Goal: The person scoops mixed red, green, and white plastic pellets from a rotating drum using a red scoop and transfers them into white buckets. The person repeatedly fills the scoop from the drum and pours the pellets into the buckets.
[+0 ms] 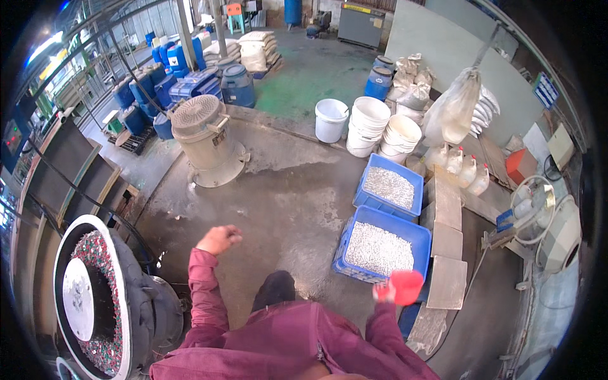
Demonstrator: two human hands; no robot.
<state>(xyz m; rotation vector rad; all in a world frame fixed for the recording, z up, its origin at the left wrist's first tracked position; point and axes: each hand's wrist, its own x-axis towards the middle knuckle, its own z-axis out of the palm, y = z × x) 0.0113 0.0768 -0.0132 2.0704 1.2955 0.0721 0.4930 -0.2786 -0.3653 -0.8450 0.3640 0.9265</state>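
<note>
In my right hand is a red plastic scoop, its outline smeared by motion. The scoop is by the near right corner of a blue crate filled with small white pieces. Behind this one, a second blue crate carries more of the same white pieces. My left hand hangs over the wet floor in front of me, loosely curled with its fingers a little apart and nothing visible in it. To my left is a round machine bowl with mixed red, green and white bits around its central hub.
White buckets, some stacked, stand beyond the crates. A lidded cylindrical machine occupies the floor ahead. Grey blocks line the crates' right side. Blue drums and piled sacks lie farther back. A cloth bag hangs at right.
</note>
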